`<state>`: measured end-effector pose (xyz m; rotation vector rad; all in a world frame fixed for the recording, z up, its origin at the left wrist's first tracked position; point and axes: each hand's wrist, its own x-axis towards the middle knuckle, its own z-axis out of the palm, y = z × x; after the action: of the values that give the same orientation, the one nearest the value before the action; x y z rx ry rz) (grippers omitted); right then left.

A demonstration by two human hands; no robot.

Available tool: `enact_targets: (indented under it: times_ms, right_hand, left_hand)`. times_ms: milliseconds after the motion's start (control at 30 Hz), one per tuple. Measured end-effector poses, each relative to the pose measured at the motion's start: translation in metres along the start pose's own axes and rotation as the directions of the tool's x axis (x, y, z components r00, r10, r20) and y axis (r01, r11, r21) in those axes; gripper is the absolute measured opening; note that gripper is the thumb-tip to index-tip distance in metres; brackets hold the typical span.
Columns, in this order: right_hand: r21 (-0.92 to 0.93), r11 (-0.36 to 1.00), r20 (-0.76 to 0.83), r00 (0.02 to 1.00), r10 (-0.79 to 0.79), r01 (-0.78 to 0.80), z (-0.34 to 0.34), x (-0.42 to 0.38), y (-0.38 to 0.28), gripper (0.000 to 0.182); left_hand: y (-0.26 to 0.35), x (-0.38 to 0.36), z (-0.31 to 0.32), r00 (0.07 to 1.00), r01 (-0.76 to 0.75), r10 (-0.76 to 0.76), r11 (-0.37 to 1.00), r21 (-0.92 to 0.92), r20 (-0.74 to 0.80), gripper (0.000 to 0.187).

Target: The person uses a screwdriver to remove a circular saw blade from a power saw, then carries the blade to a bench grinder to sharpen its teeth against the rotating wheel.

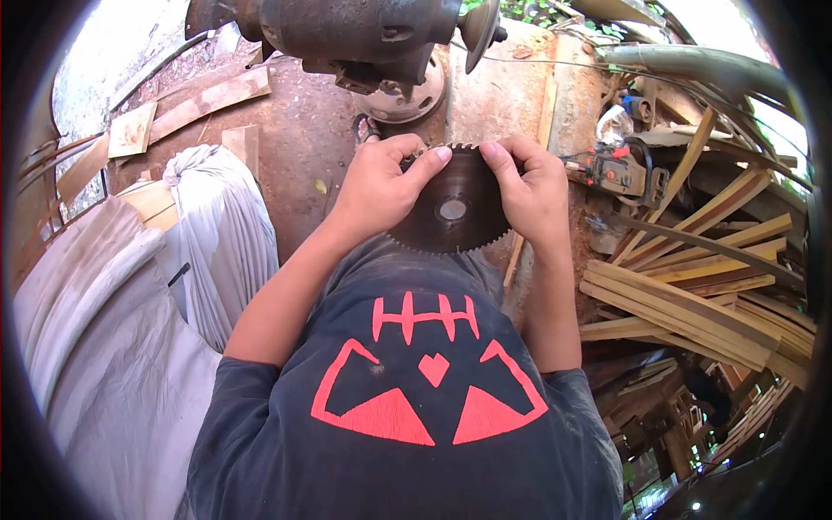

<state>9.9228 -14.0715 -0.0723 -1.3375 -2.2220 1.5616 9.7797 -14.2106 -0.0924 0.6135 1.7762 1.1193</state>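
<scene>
Here both hands hold a circular saw blade point(451, 208) at the middle of the view, just below the bench grinder point(364, 39) that sits at twelve o'clock. The left hand point(377, 186) clasps the blade's rim at nine o'clock, thumb laid across the top teeth; the right hand point(529, 191) pinches the rim at two o'clock, fingers curled over the edge. Each grip is clenched on the blade. It looks like stiff, thin steel, dark and probably fairly heavy, with sharp teeth all round, so the flat faces near the bore hole seem the safer hold than the rim. No brand can be read on the blade. The dark shirt point(407, 407) bears a red face-like print, no words. Stacked wood strips point(693, 295) lie at three o'clock, grey sheeting point(130, 347) at eight
</scene>
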Motion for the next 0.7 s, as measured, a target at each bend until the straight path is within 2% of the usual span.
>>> enact_targets:
  times_ms: [100, 267, 400, 600, 700]
  right_hand:
    - [0.0, 0.999, -0.046, 0.998, -0.043, 0.043, 0.001, -0.003, -0.008, 0.021]
    - [0.042, 0.985, -0.12, 0.979, -0.162, 0.168, 0.002, -0.009, -0.008, 0.02]
    - [0.05, 0.943, -0.171, 0.933, -0.315, 0.328, 0.0, -0.013, -0.01, 0.016]
    - [0.026, 0.889, -0.16, 0.88, -0.448, 0.457, -0.005, -0.019, -0.012, 0.013]
    - [0.052, 0.838, -0.189, 0.829, -0.526, 0.544, -0.004, -0.02, -0.015, 0.013]
  left_hand:
    - [0.004, 0.002, -0.001, 0.999, -0.037, 0.039, 0.998, 0.047, -0.03, 0.032]
    - [0.01, 0.001, -0.003, 0.965, -0.231, 0.248, 0.956, 0.184, -0.08, 0.032]
    - [0.008, -0.002, 0.0, 0.884, -0.401, 0.436, 0.892, 0.208, -0.167, 0.03]
    - [0.013, -0.009, -0.004, 0.779, -0.548, 0.605, 0.785, 0.29, -0.165, 0.025]
    - [0.016, -0.012, -0.005, 0.747, -0.586, 0.642, 0.759, 0.284, -0.174, 0.023]
